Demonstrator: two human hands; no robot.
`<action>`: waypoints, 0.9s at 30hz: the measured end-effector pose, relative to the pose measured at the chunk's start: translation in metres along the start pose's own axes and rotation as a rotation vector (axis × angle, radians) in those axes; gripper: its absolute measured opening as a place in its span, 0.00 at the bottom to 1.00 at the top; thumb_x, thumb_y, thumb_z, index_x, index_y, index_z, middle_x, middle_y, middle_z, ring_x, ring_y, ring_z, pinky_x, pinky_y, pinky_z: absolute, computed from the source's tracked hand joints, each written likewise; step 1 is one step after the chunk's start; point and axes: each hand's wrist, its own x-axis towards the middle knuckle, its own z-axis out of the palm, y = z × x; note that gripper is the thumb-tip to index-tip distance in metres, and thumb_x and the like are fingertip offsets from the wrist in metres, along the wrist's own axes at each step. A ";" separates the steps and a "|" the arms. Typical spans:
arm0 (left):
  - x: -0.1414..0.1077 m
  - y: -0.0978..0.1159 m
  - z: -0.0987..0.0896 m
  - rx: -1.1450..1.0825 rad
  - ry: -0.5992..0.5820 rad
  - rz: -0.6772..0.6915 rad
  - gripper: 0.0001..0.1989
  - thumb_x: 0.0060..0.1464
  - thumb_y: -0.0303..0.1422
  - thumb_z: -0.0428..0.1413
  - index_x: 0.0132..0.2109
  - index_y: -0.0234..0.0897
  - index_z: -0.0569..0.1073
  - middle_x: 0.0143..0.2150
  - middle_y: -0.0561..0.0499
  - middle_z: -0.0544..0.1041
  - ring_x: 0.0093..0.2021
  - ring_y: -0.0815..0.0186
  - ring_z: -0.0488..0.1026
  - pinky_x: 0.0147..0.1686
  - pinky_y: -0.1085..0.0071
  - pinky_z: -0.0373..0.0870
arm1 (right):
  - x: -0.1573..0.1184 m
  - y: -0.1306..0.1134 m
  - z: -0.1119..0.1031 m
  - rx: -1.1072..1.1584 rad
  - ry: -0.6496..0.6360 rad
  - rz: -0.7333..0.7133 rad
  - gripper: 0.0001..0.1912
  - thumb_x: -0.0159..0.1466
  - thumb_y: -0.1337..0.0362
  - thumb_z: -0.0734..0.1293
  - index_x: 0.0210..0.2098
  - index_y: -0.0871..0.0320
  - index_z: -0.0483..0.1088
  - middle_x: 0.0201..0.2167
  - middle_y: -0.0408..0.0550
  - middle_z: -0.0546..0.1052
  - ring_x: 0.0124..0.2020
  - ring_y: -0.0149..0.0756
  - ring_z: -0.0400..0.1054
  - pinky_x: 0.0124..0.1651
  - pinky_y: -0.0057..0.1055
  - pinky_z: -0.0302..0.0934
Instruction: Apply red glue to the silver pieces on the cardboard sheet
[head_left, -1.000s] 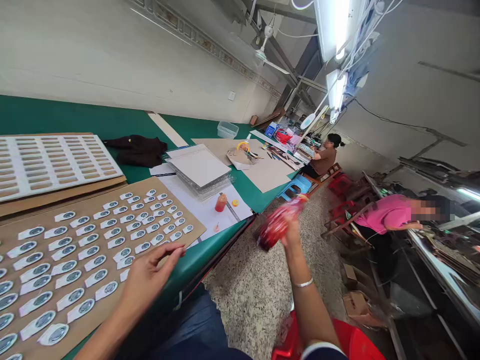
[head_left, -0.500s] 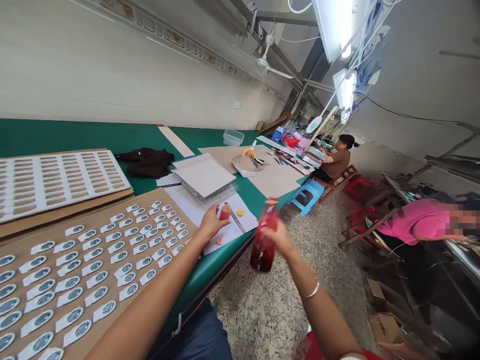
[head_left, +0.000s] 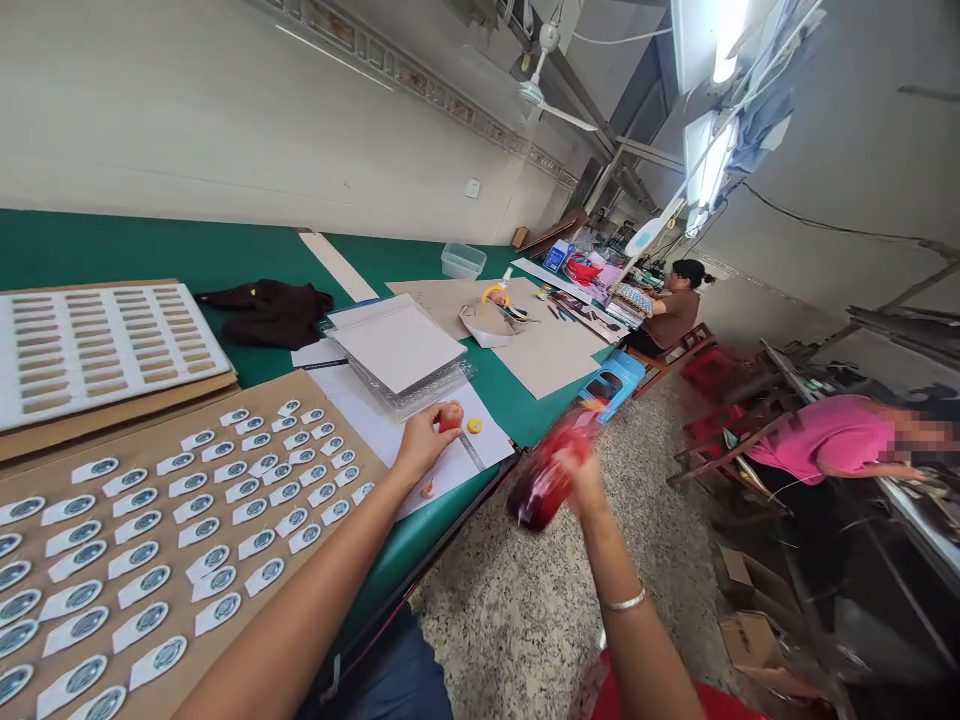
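Note:
My left hand is closed round a small red bottle, held over the white paper near the table's front edge. My right hand grips a large bottle of dark red liquid, tilted above the floor beside the table. The large bottle is smeared by motion. A yellow cap lies on the paper to the right of my left hand. Below that hand rests a small pinkish nozzle-like piece.
Many oval-headed labels stand in rows on a cardboard sheet at left. Behind are a white slotted tray, dark cloth and stacked white boards. A blue stool and two seated people are to the right.
The large bottle has gone from nearly upright to tilted, its top leaning right and away. My left hand still holds the small bottle. The view has shifted slightly.

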 end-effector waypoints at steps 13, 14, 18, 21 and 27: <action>-0.004 -0.014 -0.002 0.019 -0.028 -0.090 0.19 0.38 0.31 0.61 0.42 0.37 0.76 0.40 0.50 0.79 0.42 0.57 0.74 0.45 0.63 0.66 | 0.002 -0.003 0.016 -0.301 -0.202 -0.014 0.23 0.46 0.58 0.73 0.39 0.58 0.66 0.30 0.44 0.75 0.29 0.37 0.69 0.35 0.36 0.66; -0.005 -0.015 -0.001 0.027 -0.031 -0.089 0.19 0.38 0.30 0.61 0.42 0.38 0.76 0.40 0.50 0.79 0.42 0.57 0.74 0.45 0.64 0.66 | 0.006 -0.008 0.016 -0.429 -0.237 -0.041 0.25 0.46 0.59 0.73 0.40 0.58 0.65 0.31 0.45 0.75 0.30 0.38 0.69 0.36 0.36 0.66; -0.007 -0.015 0.002 0.071 -0.013 -0.090 0.21 0.40 0.29 0.61 0.46 0.39 0.76 0.45 0.47 0.77 0.45 0.56 0.72 0.46 0.64 0.65 | 0.029 -0.035 0.019 -1.107 -0.253 -0.369 0.30 0.51 0.62 0.69 0.52 0.58 0.60 0.44 0.53 0.71 0.42 0.44 0.68 0.44 0.40 0.63; -0.008 -0.017 0.003 0.094 -0.013 -0.090 0.22 0.41 0.29 0.61 0.47 0.39 0.75 0.44 0.47 0.77 0.44 0.56 0.72 0.46 0.63 0.65 | 0.045 -0.049 0.027 -1.424 -0.358 -0.509 0.27 0.55 0.63 0.66 0.53 0.60 0.58 0.45 0.56 0.69 0.42 0.44 0.67 0.42 0.38 0.63; -0.009 -0.020 0.001 0.113 -0.015 -0.078 0.21 0.42 0.29 0.61 0.48 0.39 0.75 0.43 0.47 0.76 0.44 0.57 0.71 0.46 0.64 0.65 | 0.055 -0.047 0.043 -1.593 -0.545 -0.605 0.28 0.56 0.67 0.65 0.55 0.58 0.56 0.46 0.53 0.69 0.45 0.42 0.65 0.44 0.34 0.60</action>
